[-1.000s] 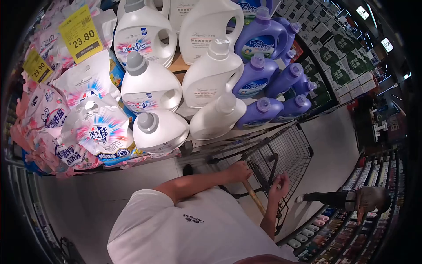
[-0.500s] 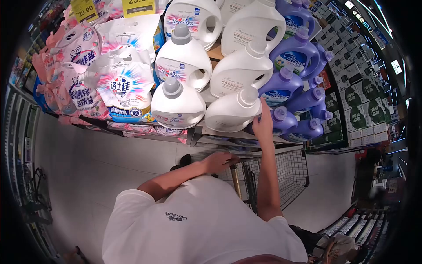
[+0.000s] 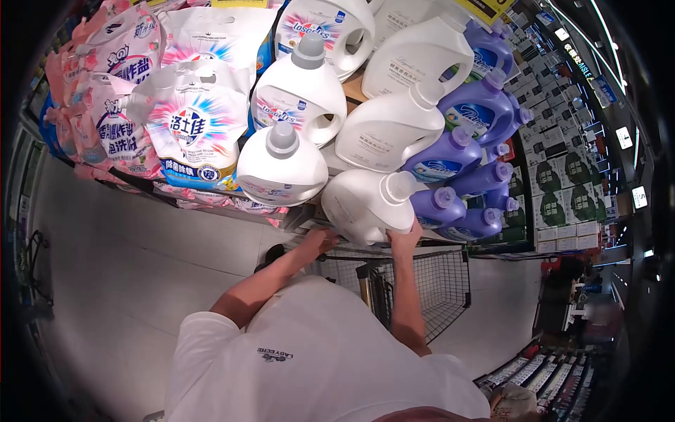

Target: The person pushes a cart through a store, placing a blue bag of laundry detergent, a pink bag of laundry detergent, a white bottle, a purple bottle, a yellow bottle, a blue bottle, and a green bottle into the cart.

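Observation:
A white laundry detergent bottle [image 3: 362, 207] with a translucent white cap tilts at the front edge of the display. My right hand [image 3: 406, 238] is closed round its handle side, with part of the fingers hidden behind the bottle. My left hand [image 3: 318, 243] reaches beside the bottle's lower left, its fingers stretched out and apparently just short of the base. A second white bottle of the same kind [image 3: 390, 130] stands directly behind. To the left is a white bottle with a grey cap [image 3: 281, 169], and purple detergent bottles [image 3: 439, 207] sit to the right.
A wire shopping cart [image 3: 439, 288] stands below the display by my right arm. Bags of washing powder [image 3: 190, 133] fill the display's left side. Stacked green and white cartons [image 3: 562, 193] rise at the right. Pale floor tiles [image 3: 148, 281] spread on the left.
The white bottle has come forward and tilted, with my right hand now gripping its handle side lower down. My left hand has left the cart handle and risen toward the bottle's base.

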Demonstrator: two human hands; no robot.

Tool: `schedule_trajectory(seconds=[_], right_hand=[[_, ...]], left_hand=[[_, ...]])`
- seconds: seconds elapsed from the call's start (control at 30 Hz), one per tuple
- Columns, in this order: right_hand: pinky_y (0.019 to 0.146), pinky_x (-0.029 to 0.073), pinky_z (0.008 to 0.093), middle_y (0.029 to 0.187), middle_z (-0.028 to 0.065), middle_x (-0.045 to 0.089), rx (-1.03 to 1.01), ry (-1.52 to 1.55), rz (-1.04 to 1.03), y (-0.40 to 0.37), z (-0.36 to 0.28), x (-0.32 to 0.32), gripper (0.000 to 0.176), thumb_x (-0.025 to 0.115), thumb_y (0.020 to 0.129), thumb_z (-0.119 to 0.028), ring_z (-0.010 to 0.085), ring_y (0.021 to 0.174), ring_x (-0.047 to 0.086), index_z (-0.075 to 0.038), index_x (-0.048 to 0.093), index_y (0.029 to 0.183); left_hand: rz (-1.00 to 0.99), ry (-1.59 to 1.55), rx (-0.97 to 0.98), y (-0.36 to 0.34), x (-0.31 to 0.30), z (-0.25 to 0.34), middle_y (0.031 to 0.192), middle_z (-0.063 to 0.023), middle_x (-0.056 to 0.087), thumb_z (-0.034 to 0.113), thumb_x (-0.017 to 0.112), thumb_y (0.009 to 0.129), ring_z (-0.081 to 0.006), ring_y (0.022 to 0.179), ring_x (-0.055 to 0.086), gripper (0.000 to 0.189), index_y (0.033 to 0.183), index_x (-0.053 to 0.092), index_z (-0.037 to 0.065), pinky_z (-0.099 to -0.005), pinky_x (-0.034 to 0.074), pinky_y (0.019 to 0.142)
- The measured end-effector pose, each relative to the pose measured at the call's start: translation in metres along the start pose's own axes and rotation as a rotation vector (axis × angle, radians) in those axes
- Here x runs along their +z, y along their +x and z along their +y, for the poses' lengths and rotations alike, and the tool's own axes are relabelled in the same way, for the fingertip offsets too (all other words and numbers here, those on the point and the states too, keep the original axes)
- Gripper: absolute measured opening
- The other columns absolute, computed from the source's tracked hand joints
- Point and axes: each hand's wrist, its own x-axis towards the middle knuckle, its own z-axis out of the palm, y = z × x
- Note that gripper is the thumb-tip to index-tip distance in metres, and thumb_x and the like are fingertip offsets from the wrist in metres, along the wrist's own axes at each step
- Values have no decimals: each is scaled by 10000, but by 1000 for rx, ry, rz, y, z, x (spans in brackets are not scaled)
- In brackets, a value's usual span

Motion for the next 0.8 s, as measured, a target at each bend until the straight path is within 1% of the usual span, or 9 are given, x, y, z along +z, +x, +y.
schedule_trajectory(seconds=[0.03, 0.13, 0.2, 0.27, 0.4, 0.47, 0.53, 0.67, 0.8], right_hand=[[958, 488, 316, 1162, 100, 700, 129, 62, 6, -5, -23, 9, 604, 790, 716, -4, 161, 1041, 642, 41, 622, 1293], [995, 474, 322, 1223, 106, 689, -42, -40, 20, -2, -86, 36, 676, 804, 702, -9, 170, 1102, 637, 24, 604, 1347], [1000, 475, 325, 1224, 106, 689, -37, -43, 20, -8, -125, 28, 676, 811, 701, -19, 172, 1103, 641, 27, 606, 1344], [1004, 476, 329, 1226, 107, 690, -42, -52, 19, -6, -160, 13, 677, 817, 700, -29, 175, 1104, 645, 31, 607, 1341], [895, 539, 302, 1144, 144, 702, 6, 172, 238, -22, -200, -44, 655, 811, 638, -2, 168, 1022, 680, 65, 632, 1264], [493, 442, 215, 776, 114, 668, 32, 354, 237, -27, -227, -66, 437, 665, 636, 80, 109, 520, 570, 93, 622, 1071], [447, 351, 224, 619, 44, 567, 158, 476, 371, -27, -232, -81, 308, 618, 666, 90, 82, 397, 394, 70, 611, 974], [442, 341, 226, 568, -10, 487, 270, 634, 472, -28, -193, -112, 201, 590, 709, 94, 80, 388, 358, 36, 600, 901], [449, 343, 234, 537, -35, 449, 376, 714, 468, -36, -168, -121, 123, 606, 751, 80, 65, 386, 355, -12, 593, 831]], left_hand=[[-11, -5, 3, 3, 3, 4, 1201, -70, 638, 181, 618, 961, -191, 1059, 640, 322, 1252, 578, 47, -328, 516, 921], [25, -126, -184, -8, 25, 16, 1231, -37, 613, 189, 661, 941, -178, 1175, 578, 336, 1254, 590, 89, -343, 486, 958], [-292, -114, -115, -27, 40, 30, 1291, -25, 580, 197, 692, 932, -180, 1253, 514, 411, 1312, 555, 121, -363, 464, 979], [-366, -40, -82, -25, 43, 25, 1364, -32, 557, 231, 726, 924, -201, 1291, 503, 569, 1422, 468, 136, -386, 458, 1020], [-635, 81, 39, -50, 75, 44, 1411, -62, 543, 260, 779, 884, -217, 1321, 507, 760, 1505, 368, 108, -416, 430, 1097], [-717, 122, 48, -67, 92, 57, 1408, -75, 549, 259, 801, 865, -221, 1318, 516, 798, 1511, 363, 93, -427, 423, 1113], [-709, 96, 169, -98, 124, 73, 1364, -85, 573, 230, 814, 847, -230, 1273, 555, 784, 1487, 389, 76, -425, 453, 1085], [-430, 247, 166, -135, 163, 85, 1281, -119, 599, 210, 792, 855, -233, 1223, 584, 697, 1421, 442, 5, -413, 482, 1046], [-405, 319, 217, -141, 170, 85, 1281, -142, 596, 236, 797, 855, -230, 1208, 591, 713, 1415, 437, -20, -404, 488, 1035]])
